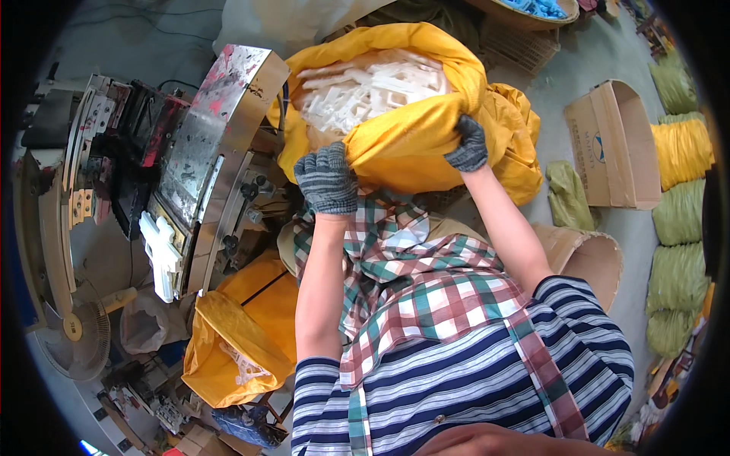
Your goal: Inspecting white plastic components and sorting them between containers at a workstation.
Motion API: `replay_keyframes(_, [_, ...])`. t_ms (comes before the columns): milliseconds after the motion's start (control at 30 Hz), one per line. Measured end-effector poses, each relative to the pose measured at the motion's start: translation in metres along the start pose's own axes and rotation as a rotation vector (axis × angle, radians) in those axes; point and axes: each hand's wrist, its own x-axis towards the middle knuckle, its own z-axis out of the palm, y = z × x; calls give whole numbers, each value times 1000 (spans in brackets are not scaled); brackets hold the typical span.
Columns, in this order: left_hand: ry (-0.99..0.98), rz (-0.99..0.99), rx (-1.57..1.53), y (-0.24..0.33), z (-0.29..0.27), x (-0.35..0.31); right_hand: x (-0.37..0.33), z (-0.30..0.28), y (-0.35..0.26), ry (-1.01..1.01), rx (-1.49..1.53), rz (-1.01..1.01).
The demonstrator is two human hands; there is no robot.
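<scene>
Straight ahead of me stands a large yellow sack (pixel 411 140), its mouth rolled open. White plastic parts (pixel 372 83) fill it close to the rim. My left hand (pixel 327 178), in a grey striped knit glove, is closed on the near left part of the sack's rim. Farther right, my right hand (pixel 469 144), gloved alike, grips the folded rim on that side. Between both hands the yellow cloth is stretched across. The fingertips are partly hidden in the folds.
To my left is a metal machine (pixel 220 114) with red stains; a white plastic part (pixel 161 254) sits on its near end. Another yellow sack (pixel 220 357) hangs below it, beside a fan (pixel 76 334). Cardboard boxes (pixel 612 144) and green bundles (pixel 677 281) line the right.
</scene>
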Motion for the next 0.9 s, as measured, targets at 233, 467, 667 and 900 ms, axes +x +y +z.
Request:
replay_keyframes(233, [17, 62, 8, -15, 21, 12, -33, 26, -32, 651, -621, 256])
replay_keyframes(467, [-84, 191, -169, 25, 26, -40, 1, 134, -21, -595, -2445, -325])
replay_keyframes(667, [-582, -60, -282, 32, 9, -66, -23, 86, 2, -808, -2874, 765])
replay_keyframes(900, [-597, -867, -274, 1, 66, 8, -101, 47, 20, -335, -2811, 319])
